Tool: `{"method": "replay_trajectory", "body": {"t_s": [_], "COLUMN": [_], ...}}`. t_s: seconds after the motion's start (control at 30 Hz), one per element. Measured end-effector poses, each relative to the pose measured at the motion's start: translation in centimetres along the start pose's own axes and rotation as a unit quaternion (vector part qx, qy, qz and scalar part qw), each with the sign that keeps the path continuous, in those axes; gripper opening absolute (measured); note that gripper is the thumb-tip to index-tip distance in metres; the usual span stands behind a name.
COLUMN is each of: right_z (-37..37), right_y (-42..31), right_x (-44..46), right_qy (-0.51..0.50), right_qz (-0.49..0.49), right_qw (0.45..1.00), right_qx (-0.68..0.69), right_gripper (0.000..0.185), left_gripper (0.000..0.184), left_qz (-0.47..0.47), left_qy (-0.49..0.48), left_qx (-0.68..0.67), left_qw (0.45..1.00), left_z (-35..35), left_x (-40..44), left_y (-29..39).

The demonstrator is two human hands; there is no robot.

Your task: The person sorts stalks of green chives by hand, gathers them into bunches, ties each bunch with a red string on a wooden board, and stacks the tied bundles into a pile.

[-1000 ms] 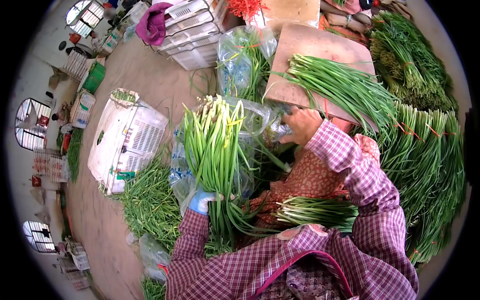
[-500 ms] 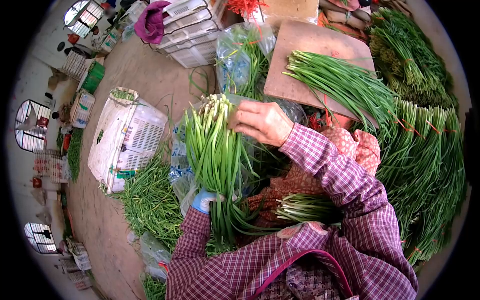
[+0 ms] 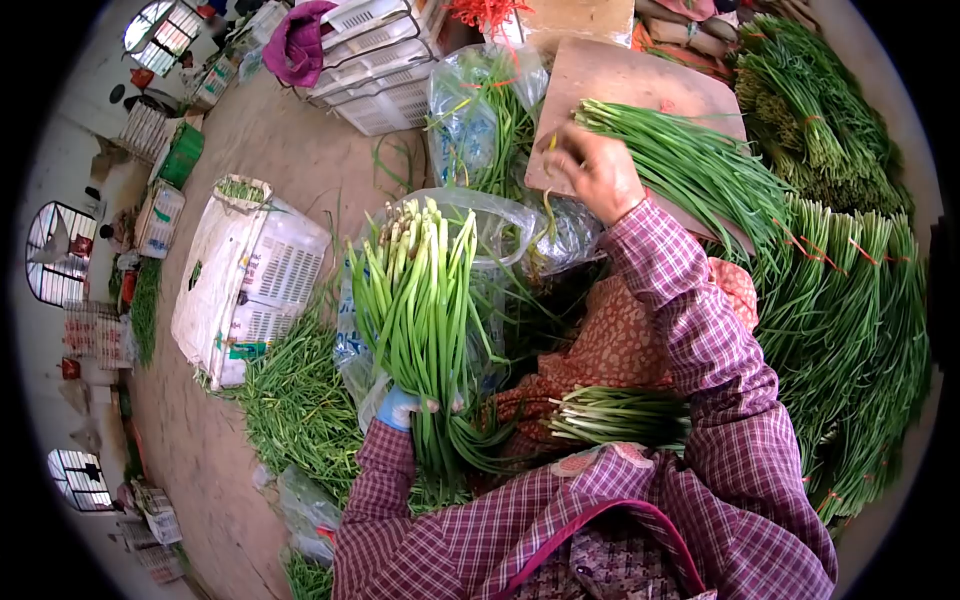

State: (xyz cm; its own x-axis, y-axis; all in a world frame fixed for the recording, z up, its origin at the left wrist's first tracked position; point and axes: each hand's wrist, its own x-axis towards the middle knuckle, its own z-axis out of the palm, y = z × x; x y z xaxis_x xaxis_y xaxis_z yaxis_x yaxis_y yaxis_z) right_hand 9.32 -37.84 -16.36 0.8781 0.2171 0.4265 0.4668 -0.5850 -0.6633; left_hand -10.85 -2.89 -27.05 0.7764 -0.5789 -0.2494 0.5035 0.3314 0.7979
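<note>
My left hand, in a blue glove with bare fingertips, is closed around the lower part of a bunch of garlic chives. The bunch stands upright, its pale stem ends at the top. My bare right hand is up and to the right of the bunch, close to the board's left edge, with its fingers pinched and smeared by motion. A thin yellowed leaf hangs at its fingertips. On the brown board lies another bunch of chives. More loose chives rest on my lap.
Tied chive bundles are piled along the right. Loose greens cover the floor at left, beside a white crate. Stacked white crates and a clear plastic bag stand ahead. Another plastic bag lies behind the held bunch.
My right hand has moved from the stem tops up and to the right, away from the bunch, with a yellowed leaf. My left hand keeps its hold; the bunch has shifted slightly left.
</note>
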Motion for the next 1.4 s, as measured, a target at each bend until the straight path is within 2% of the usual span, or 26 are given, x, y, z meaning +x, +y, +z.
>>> {"method": "replay_trajectory", "body": {"t_s": [0.03,0.07,0.13,0.17,0.23,0.27,0.33,0.37,0.4,0.47,0.5,0.6,0.67,0.7,0.87,0.93,0.97,1.03,1.07,1.1,1.13,1.27,1.33,1.4], "right_z": [0.2,1.1,2.6,3.1,4.1,4.3,3.9,3.9,4.1,4.5,4.7,5.0,5.2,5.3,4.7,4.8,4.8,5.3,5.5,5.3,4.7,0.8,-2.9,-5.5], "right_y": [-0.4,-0.8,-2.5,-3.0,-4.0,-4.4,-5.8,-6.1,-6.3,-6.3,-6.0,-5.7,-5.8,-5.8,-6.2,-6.2,-6.2,-5.6,-5.3,-5.0,-4.4,0.3,1.0,3.5], "right_x": [-0.7,-1.0,-1.0,-0.7,0.0,0.2,0.3,0.0,-0.3,-0.9,-1.1,-1.1,-0.8,-0.7,-0.2,-0.1,0.0,0.1,0.3,0.8,1.5,4.2,4.4,4.6], "right_qy": [-0.051,-0.032,-0.037,-0.036,-0.122,-0.121,-0.189,-0.138,-0.139,-0.075,-0.045,-0.039,-0.025,-0.010,0.023,0.023,0.019,0.043,0.067,0.101,0.119,0.209,0.294,0.254], "right_qz": [0.018,-0.045,-0.112,-0.111,-0.174,-0.174,-0.104,-0.123,-0.122,-0.099,-0.118,-0.096,-0.091,-0.087,-0.076,-0.051,-0.053,-0.049,-0.047,-0.028,-0.014,0.008,0.002,0.081], "right_qw": [0.998,0.998,0.993,0.993,0.977,0.977,0.974,0.980,0.980,0.990,0.990,0.992,0.994,0.995,0.996,0.998,0.998,0.998,0.996,0.994,0.992,0.976,0.955,0.962], "right_qx": [0.031,0.013,-0.010,-0.010,-0.022,-0.022,-0.067,-0.069,-0.069,-0.069,-0.068,-0.067,-0.060,-0.053,-0.026,-0.012,-0.016,0.003,0.022,0.024,0.048,0.060,-0.034,0.055], "right_gripper": [0.035,0.035,0.035,0.035,0.030,0.030,0.022,0.017,0.017,0.017,0.017,0.017,0.017,0.016,0.015,0.016,0.017,0.016,0.016,0.017,0.017,0.020,0.022,0.023], "left_gripper": [0.047,0.048,0.052,0.054,0.061,0.061,0.064,0.067,0.067,0.067,0.067,0.067,0.045,0.041,0.038,0.036,0.036,0.063,0.063,0.050,0.038,0.039,0.040,0.040], "left_qz": [0.004,0.005,0.017,0.019,0.011,0.011,0.013,0.010,0.010,0.020,0.024,0.032,0.023,0.045,0.067,0.112,0.111,0.101,0.101,0.112,0.124,0.131,0.132,0.140], "left_qy": [-0.004,-0.009,-0.012,-0.014,0.001,0.000,0.011,-0.004,-0.003,-0.054,-0.080,-0.132,-0.071,-0.090,-0.103,-0.190,-0.190,-0.199,-0.199,-0.222,-0.245,-0.248,-0.228,-0.206], "left_qx": [-0.002,-0.005,0.006,0.004,-0.021,-0.020,-0.020,-0.021,-0.022,-0.032,-0.037,-0.047,-0.034,-0.024,-0.058,-0.116,-0.116,-0.136,-0.136,-0.100,-0.065,-0.067,-0.087,-0.100], "left_qw": [1.000,1.000,1.000,1.000,1.000,1.000,1.000,1.000,1.000,0.998,0.996,0.990,0.997,0.995,0.991,0.969,0.969,0.965,0.965,0.963,0.959,0.957,0.961,0.963], "left_z": [-0.2,-0.5,-0.6,-0.2,0.8,1.4,2.7,2.2,1.6,0.2,-0.5,-2.0,-2.8,-5.1,-4.1,-1.1,-1.6,-2.5,-2.9,-2.5,-2.1,-2.2,-2.9,-3.2], "left_x": [0.0,0.0,0.2,0.3,0.4,0.4,0.7,0.7,0.7,0.9,1.1,1.1,0.2,0.1,1.1,2.5,2.5,2.6,2.5,2.6,2.8,2.1,1.2,0.2], "left_y": [-0.1,-0.3,-0.5,-0.1,0.3,0.6,1.5,1.2,0.9,0.0,-0.6,-1.7,-2.7,-4.1,-3.3,-1.6,-2.1,-2.9,-3.2,-2.8,-2.3,-1.7,-1.8,-2.1]}}
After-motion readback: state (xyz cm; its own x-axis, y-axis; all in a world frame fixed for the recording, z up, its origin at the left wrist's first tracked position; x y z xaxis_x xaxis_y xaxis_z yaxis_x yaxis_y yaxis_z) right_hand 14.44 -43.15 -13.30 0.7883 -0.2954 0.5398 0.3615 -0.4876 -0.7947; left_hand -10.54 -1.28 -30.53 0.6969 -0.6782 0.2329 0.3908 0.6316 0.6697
